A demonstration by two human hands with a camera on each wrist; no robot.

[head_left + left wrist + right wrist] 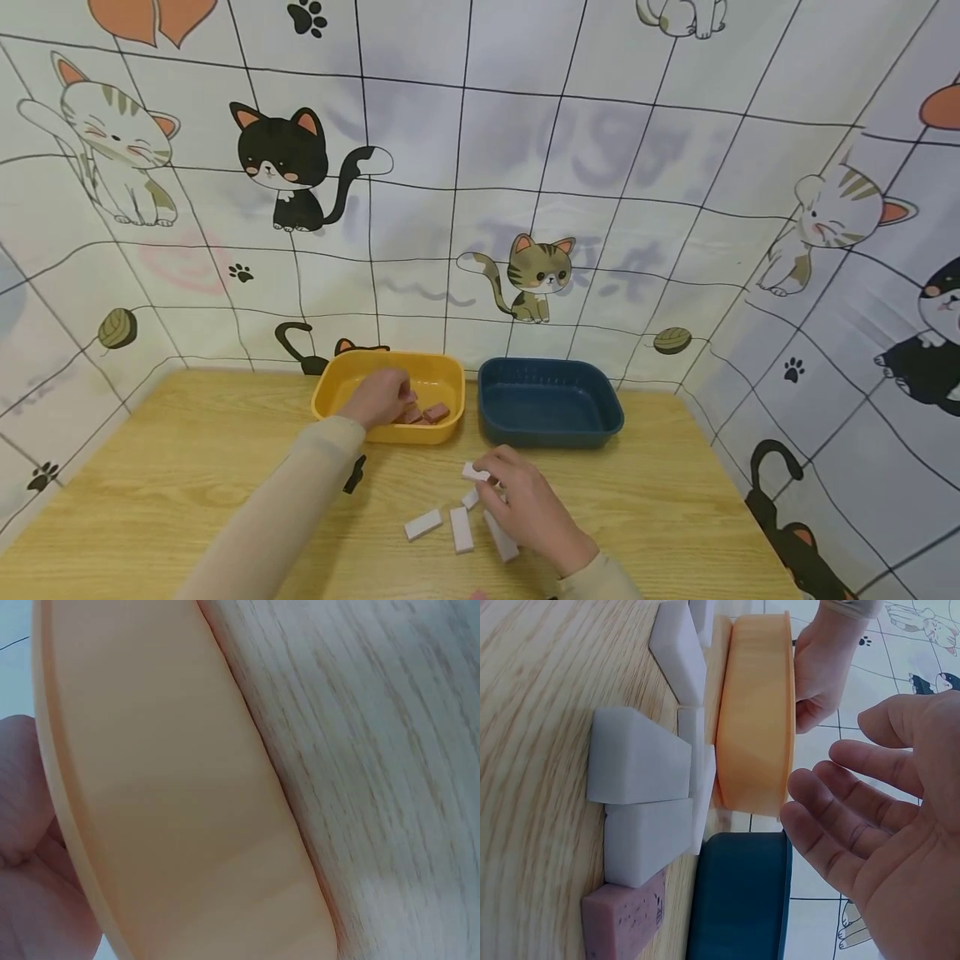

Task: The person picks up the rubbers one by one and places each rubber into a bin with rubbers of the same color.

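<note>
My left hand point(375, 398) reaches over the front wall of a yellow bin point(431, 434), its fingertips inside at a pink block point(408, 397). Several other pink blocks point(437, 412) lie on the bin floor. In the left wrist view the bin's wall hides the fingertips. My right hand point(531, 504) is above a loose group of white blocks point(462, 531) on the table. Its fingers are apart and loosely bent in the right wrist view, with nothing between them. Beside two white blocks there, a speckled pink block point(619, 922) rests on the wood.
A dark blue bin point(551, 435) stands right of the yellow one, near the back edge of the wooden table point(225, 467). Behind and at both sides hangs a white sheet point(420, 217) printed with cats and grid lines.
</note>
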